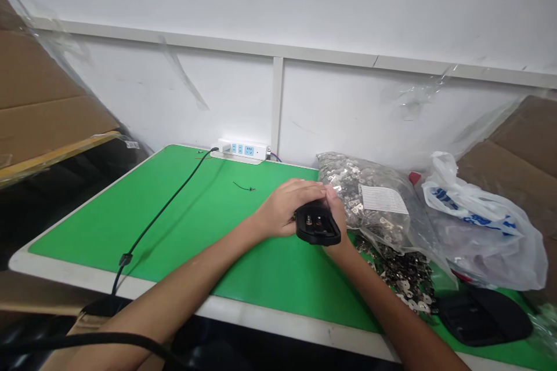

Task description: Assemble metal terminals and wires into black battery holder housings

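Above the green table mat, both hands hold a black plastic housing (319, 236) with an open hollow facing me. Two small metal contacts show inside the hollow. My left hand (282, 204) is closed around its left side and top, fingers laid across it. On the other side, my right hand (339, 213) grips the right edge, its thumb or finger meeting the left fingertips at the top. Beside my right forearm lies a pile of small metal pieces (407, 275), spilling from a clear bag of metal parts (348, 185).
A white power strip (246, 149) with a black cable (163, 206) sits against the wall. A short wire (244, 187) lies on the green mat (130, 203). At right are a white plastic bag (491, 232) and another black plastic part (483, 316). Cardboard (39, 87) stands at left.
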### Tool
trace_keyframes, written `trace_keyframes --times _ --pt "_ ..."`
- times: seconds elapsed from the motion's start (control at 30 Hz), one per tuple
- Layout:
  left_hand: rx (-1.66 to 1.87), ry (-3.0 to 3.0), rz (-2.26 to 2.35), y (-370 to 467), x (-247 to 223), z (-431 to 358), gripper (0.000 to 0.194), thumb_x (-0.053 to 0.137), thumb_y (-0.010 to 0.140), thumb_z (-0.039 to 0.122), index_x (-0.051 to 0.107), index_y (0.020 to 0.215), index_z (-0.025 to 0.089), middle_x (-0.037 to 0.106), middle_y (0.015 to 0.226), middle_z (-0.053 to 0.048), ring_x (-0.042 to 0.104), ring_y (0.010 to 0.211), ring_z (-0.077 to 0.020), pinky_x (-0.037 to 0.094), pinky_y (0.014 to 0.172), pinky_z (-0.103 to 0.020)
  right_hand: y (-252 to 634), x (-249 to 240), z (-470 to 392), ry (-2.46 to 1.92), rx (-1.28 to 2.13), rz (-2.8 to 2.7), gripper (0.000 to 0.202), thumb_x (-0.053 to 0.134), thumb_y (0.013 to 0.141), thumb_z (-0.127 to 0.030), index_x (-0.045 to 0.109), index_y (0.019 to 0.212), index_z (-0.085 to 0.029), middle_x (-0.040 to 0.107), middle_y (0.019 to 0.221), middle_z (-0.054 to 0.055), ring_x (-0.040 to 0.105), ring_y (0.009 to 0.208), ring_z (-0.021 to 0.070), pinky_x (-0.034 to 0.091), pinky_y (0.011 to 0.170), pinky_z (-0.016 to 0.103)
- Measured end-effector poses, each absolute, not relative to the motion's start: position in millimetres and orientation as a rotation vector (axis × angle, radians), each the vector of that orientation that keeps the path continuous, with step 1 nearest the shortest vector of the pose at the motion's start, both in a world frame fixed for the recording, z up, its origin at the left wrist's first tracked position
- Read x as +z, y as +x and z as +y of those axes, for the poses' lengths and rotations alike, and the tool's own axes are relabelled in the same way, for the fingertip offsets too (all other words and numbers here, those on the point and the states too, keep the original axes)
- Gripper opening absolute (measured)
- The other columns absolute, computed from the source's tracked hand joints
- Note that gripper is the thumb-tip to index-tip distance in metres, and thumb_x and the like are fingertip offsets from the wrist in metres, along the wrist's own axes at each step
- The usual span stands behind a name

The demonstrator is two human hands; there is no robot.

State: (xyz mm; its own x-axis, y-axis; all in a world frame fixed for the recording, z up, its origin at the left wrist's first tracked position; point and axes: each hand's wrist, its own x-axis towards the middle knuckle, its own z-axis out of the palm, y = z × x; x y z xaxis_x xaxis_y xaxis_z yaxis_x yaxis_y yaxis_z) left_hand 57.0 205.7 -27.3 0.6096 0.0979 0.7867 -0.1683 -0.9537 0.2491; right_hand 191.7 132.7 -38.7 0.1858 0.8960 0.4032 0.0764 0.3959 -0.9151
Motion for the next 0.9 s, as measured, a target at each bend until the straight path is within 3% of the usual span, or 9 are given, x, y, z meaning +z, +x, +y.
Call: trace_keyframes --times 0.1,0.2,0.27,0.37,0.47,0.57,0.67,0.9 --pt "1.204 2.323 0.063 60 -27 195 0.049 0.066 0.096 0.051 0.066 0.135 0.022 0.075 0.128 -0.014 0.073 0.115 -0.0313 0.056 0.102 -0.047 189 -26 131 -0.966 0.969 -1.032 0.068 0.035 0.090 -0.091 0.059 0.083 -0.027 0.063 0.071 0.004 0.069 0.085 0.0278 0.063 0.082 0.046" --pt "1.009 1.842 0.388 66 -25 182 0.050 0.067 0.097 0.057 0.066 0.132 0.021 0.076 0.094 -0.007 0.070 0.071 -0.0185 0.059 0.074 -0.034 196 -21 133 -1.081 1.227 -0.933 0.076 0.033 0.087 -0.094 0.064 0.094 -0.025 0.065 0.068 0.003 0.070 0.074 0.0274 0.061 0.064 0.043" --pt "0.984 1.490 0.486 69 -21 178 0.050 0.072 0.094 0.057 0.065 0.126 0.019 0.072 0.084 -0.003 0.063 0.061 -0.0132 0.055 0.066 -0.028 205 -20 134 -1.194 1.298 -0.968 0.079 0.029 0.089 -0.094 0.065 0.098 -0.024 0.067 0.070 0.004 0.070 0.069 0.0260 0.057 0.057 0.039" --pt "0.964 1.137 0.485 68 -11 185 0.052 0.080 0.086 0.053 0.065 0.117 0.015 0.076 0.097 -0.008 0.070 0.073 -0.0157 0.058 0.073 -0.028 224 -15 134 -1.339 0.897 -1.146 0.066 0.037 0.095 -0.085 0.062 0.100 -0.024 0.071 0.082 0.006 0.069 0.073 0.0247 0.056 0.065 0.040" --pt "0.658 1.013 0.430 61 -3 196 0.052 0.067 0.093 0.059 0.066 0.115 0.012 0.077 0.096 -0.014 0.072 0.068 -0.0198 0.056 0.058 -0.028 244 -5 130 -1.311 0.172 -1.415 0.036 0.063 0.098 -0.059 0.061 0.106 -0.024 0.069 0.093 0.006 0.067 0.086 0.0250 0.055 0.079 0.043" --pt "0.508 1.023 0.381 55 -3 202 0.056 0.054 0.097 0.063 0.067 0.113 0.011 0.075 0.083 -0.012 0.070 0.058 -0.0202 0.046 0.044 -0.024 258 5 126 -1.111 -0.235 -1.817 0.013 0.067 0.098 -0.031 0.064 0.109 -0.025 0.071 0.098 0.007 0.065 0.093 0.0258 0.053 0.086 0.045" --pt "0.502 1.070 0.409 55 -5 203 0.055 0.053 0.097 0.063 0.066 0.113 0.012 0.071 0.070 -0.007 0.068 0.049 -0.0190 0.036 0.036 -0.021 263 9 124 -1.013 -0.286 -2.063 0.019 0.063 0.099 -0.021 0.065 0.116 -0.027 0.073 0.109 0.009 0.066 0.104 0.0277 0.051 0.094 0.049" --pt "0.469 1.230 0.545 54 -7 203 0.057 0.041 0.101 0.066 0.063 0.092 0.014 0.064 0.057 -0.002 0.058 0.037 -0.0134 0.032 0.035 -0.020 256 3 126 -1.106 -0.010 -2.168 0.019 0.057 0.104 -0.025 0.067 0.120 -0.026 0.075 0.116 0.010 0.068 0.107 0.0287 0.055 0.094 0.050"
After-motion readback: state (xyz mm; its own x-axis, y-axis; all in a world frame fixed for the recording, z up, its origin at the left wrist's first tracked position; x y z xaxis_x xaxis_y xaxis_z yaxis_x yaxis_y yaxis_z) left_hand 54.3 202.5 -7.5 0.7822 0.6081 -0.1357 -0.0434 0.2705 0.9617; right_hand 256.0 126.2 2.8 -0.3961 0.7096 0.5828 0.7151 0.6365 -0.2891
